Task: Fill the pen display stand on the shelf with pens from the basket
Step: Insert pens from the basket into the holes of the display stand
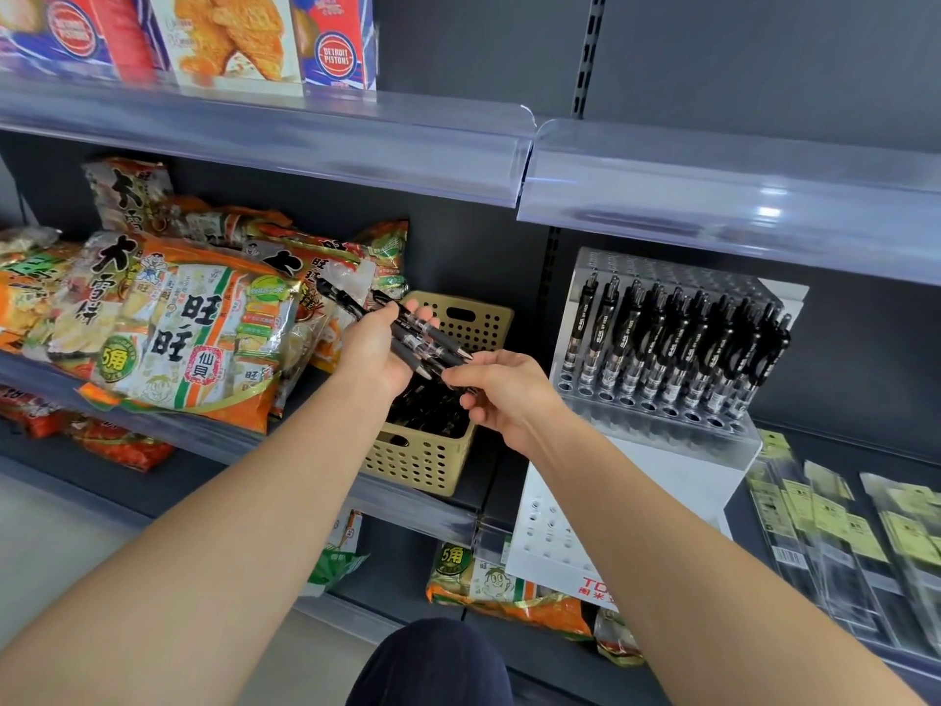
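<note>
Head view is showing a dark shop shelf (491,471), left hand (374,349) gripping pens (433,343) over the basket (422,466), right hand (509,394) pinching one.

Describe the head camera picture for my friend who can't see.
A person's left hand grips a bunch of black pens above a tan basket on a shop shelf, and the right hand pinches one of them. To the right, a clear pen display stand holds upright pens.

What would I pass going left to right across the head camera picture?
Orange snack bags, left hand gripping black pens, right hand, clear plastic pen display stand, flat yellow-green packets.
</note>
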